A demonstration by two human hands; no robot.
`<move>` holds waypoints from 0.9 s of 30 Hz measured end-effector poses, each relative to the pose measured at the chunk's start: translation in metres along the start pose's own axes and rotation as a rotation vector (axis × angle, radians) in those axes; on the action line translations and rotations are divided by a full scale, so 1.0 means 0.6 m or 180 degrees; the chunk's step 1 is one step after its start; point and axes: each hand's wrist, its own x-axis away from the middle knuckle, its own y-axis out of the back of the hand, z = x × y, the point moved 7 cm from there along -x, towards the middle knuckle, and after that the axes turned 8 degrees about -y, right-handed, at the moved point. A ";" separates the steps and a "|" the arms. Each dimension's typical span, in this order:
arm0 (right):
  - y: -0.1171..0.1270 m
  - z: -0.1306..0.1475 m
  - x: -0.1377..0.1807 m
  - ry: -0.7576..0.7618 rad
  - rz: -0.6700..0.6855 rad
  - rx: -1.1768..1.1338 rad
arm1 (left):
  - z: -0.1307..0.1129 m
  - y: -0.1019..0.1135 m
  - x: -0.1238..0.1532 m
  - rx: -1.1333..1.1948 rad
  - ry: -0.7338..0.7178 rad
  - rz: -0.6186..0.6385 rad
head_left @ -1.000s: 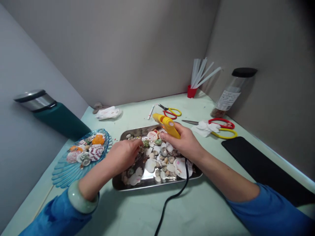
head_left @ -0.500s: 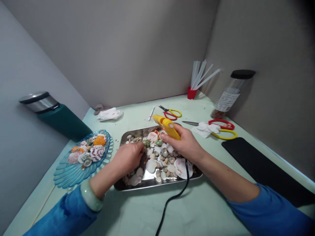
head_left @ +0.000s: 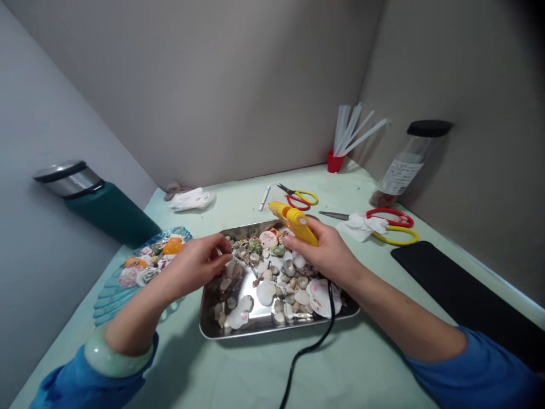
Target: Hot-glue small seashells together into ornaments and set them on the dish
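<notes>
Right fingers (head_left: 317, 228) hold the glue gun (head_left: 294, 217), barrel (head_left: 279, 209) slanting left and away.

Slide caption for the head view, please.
Right hand holding a yellow glue gun, left hand at a metal tray of shells.

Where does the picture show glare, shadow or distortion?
Head view: bright glare on bare metal in the tray; head view: soft shadow on the table by the tray's near left corner; head view: bottle and jar lean outward, probably lens distortion; head view: upper right corner is dark.
</notes>
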 end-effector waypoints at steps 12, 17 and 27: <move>-0.002 -0.003 -0.001 -0.0024 0.0056 0.0002 | -0.026 -0.015 0.001 -0.0264 -0.0378 0.0189; -0.002 -0.003 -0.001 -0.0024 0.0024 0.0023 | -0.032 -0.029 -0.013 -0.0205 -0.0455 0.0352; -0.002 0.002 0.002 0.0016 0.0049 0.0034 | -0.056 -0.045 0.008 -0.1354 -0.1102 0.0704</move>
